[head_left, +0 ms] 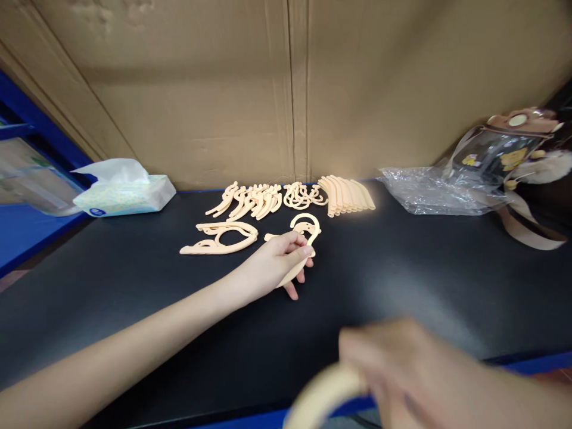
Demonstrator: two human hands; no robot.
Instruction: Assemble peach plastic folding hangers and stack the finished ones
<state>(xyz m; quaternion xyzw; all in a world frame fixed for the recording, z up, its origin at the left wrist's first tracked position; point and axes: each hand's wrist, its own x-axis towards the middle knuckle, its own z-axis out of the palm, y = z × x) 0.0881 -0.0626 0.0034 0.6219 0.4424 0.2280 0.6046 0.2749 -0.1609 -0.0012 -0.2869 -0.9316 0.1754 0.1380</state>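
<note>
My left hand (288, 259) pinches a cream plastic folding hanger (314, 229) over the middle of the table. The hanger's hook curls up above my fingers, and much of its body is hidden behind them. My right hand (388, 357), blurred by motion at the near edge, is closed on a curved cream plastic piece (324, 393) cut off by the bottom of the view. An assembled folding hanger (236, 243) lies left of my left hand. Behind it are loose hanger arms (257, 201), a bunch of hooks (302, 195) and a row of curved hanger arms (347, 195).
A tissue pack (129, 193) stands at the back left of the black table (147, 286). At the back right lie a clear plastic bag (429, 190) and a strapped drink bottle (496, 149). A cardboard wall (214, 101) closes off the back.
</note>
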